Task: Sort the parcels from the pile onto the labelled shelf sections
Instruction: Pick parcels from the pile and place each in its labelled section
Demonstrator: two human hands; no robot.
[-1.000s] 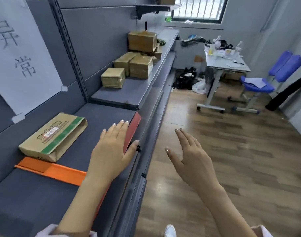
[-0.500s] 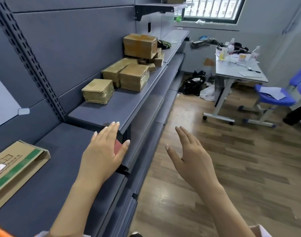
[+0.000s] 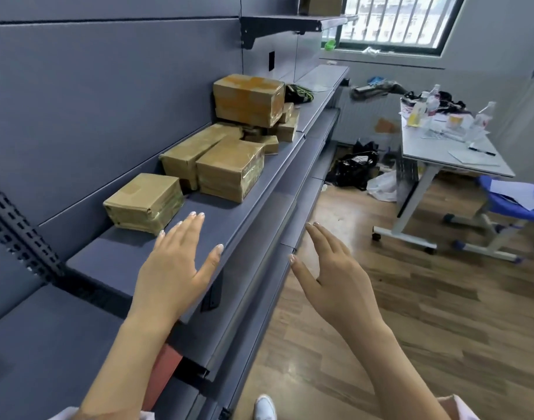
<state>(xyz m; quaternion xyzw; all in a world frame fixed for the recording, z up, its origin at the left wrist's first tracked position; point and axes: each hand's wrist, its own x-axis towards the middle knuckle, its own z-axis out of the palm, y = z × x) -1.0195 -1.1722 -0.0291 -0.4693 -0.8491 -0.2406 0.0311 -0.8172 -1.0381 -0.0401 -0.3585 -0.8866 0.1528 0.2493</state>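
So, both hands were out in front and holding nothing. The left hand (image 3: pixel 174 268) was flat, fingers straight and close together with the thumb stuck out to the side, over the front part of the grey shelf (image 3: pixel 259 189). Couldn't tell if the palm was actually touching it. The right hand (image 3: pixel 332 277) was off past the shelf's edge, over the wood floor (image 3: pixel 411 298), turned more edge-on, with its fingers straight and loosely together.

The parcels were all on that same shelf, strung out in a row going away from the person. The nearest parcel (image 3: pixel 144 203) lay flat just beyond the left hand, not touching it, with one corner aimed back toward the hand. Behind it sat a chunkier second parcel (image 3: pixel 231 169) close to the front lip. Right against its wall side was a long parcel (image 3: pixel 196 148) whose long axis ran along the shelf, near end toward the person and far end into the pile. Further back a big box (image 3: pixel 249 98) sat on top of several small parcels (image 3: pixel 287 130).

A red card (image 3: pixel 162 371) poked out from under the left forearm, down on the lower level. Off to the right was a white tabletop (image 3: pixel 435 150) cluttered with bottles and papers, with a blue chair (image 3: pixel 508 212) beside it.
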